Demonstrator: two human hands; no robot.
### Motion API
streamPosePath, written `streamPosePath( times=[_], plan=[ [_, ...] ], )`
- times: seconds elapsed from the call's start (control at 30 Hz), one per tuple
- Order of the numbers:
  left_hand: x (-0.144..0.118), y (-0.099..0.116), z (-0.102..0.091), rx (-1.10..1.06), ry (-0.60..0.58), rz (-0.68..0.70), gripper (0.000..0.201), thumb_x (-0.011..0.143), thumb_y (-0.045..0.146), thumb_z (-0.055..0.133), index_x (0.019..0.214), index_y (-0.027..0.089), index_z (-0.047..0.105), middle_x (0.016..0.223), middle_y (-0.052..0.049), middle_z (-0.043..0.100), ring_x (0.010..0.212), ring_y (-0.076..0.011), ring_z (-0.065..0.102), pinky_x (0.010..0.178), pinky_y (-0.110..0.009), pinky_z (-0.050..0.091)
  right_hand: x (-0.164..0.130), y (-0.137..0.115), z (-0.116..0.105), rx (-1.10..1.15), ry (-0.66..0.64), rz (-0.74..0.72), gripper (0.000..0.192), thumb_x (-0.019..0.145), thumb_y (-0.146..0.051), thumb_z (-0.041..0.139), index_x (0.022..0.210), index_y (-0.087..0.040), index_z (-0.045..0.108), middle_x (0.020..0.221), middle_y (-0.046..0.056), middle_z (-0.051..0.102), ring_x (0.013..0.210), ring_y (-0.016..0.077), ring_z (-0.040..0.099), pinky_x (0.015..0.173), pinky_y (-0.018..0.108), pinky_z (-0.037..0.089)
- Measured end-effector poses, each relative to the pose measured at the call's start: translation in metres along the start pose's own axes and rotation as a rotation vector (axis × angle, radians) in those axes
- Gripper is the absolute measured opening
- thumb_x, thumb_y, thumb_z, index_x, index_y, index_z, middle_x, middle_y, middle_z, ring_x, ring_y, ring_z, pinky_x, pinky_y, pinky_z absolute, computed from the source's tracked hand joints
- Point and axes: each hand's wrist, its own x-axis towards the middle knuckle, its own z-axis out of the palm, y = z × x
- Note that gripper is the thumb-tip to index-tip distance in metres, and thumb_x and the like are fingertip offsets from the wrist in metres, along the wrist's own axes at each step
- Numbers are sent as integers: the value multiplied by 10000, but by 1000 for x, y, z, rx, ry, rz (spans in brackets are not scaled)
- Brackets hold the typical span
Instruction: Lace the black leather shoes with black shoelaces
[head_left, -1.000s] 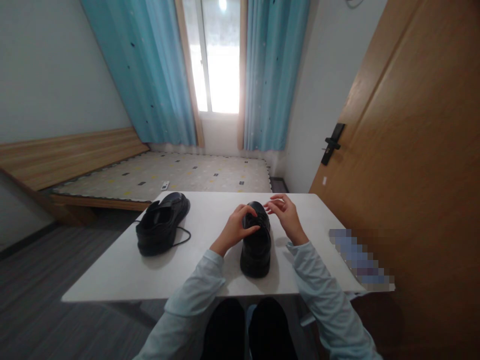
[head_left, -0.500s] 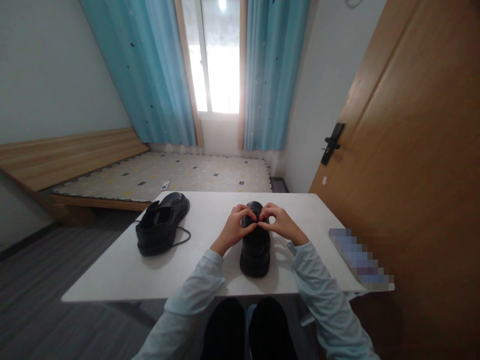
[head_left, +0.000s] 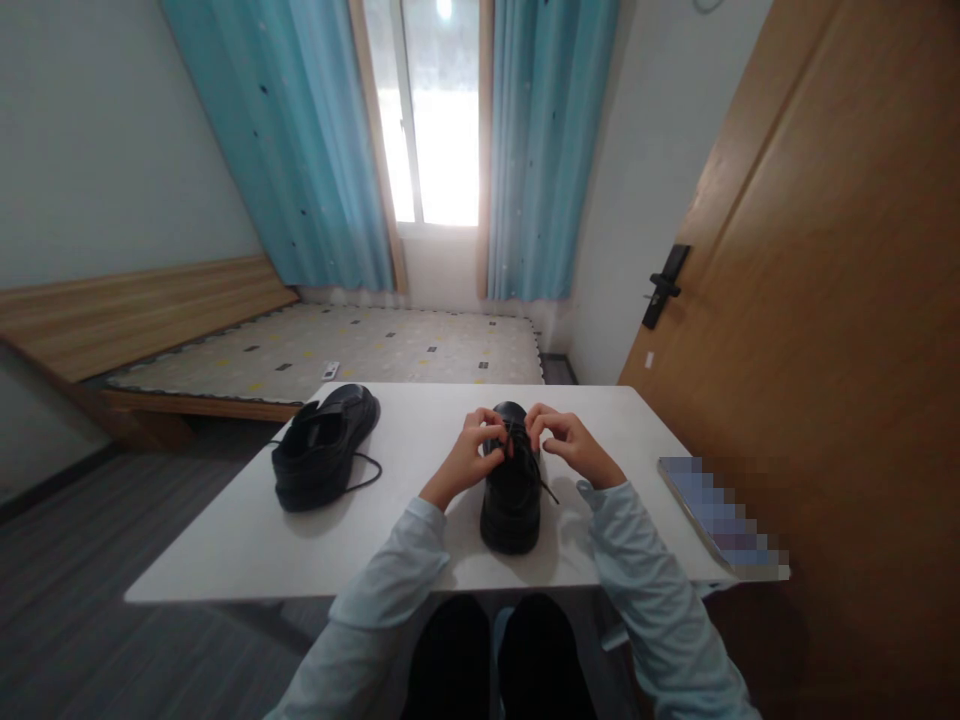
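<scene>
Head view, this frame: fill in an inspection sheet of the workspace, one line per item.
Surface: white table, shoes set straight on it.
Job's things: near shoe upright, toe away from the person; its lace trails over the right side.
Clutter: second shoe at the left, its loose lace lying on the table; blurred flat item at the right edge.
Grippers: left hand and right hand both pinch the lace over the near shoe's tongue.
Cables: nothing seen.
Surroundings: bed behind the table, blue curtains at a bright window, wooden door at the right.
</scene>
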Motion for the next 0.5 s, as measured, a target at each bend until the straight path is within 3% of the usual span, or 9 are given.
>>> streamPosePath(
  times=[0.13, 0.3, 0.5],
  plan=[
    [0, -3, -1, -122, 25, -2, 264, 708, 40, 478, 529, 165, 627, 952, -68, 548, 1038, -225, 499, 985, -411, 369, -3, 0, -5, 79, 62, 38, 168, 698, -84, 491, 585, -170, 580, 701, 14, 555, 705, 150, 519, 692, 297, 402],
    [1, -4, -1, -350, 100, -12, 280, 754, 112, 496, 506, 155, 616, 904, -75, 581, 920, -204, 561, 850, -359, 453, -1, 10, -3, -11, 162, 139, 100, 742, -142, 552, 734, -166, 649, 704, 5, 585, 678, 135, 525, 649, 274, 402],
    [5, 0, -2, -774, 452, -175, 65, 773, 221, 536, 795, 182, 584, 773, -5, 600, 712, -140, 607, 705, -299, 494, -2, 12, -1, -161, 61, 135, 128, 766, -202, 624, 878, -191, 683, 913, 31, 565, 746, 125, 531, 661, 261, 433]
  ],
)
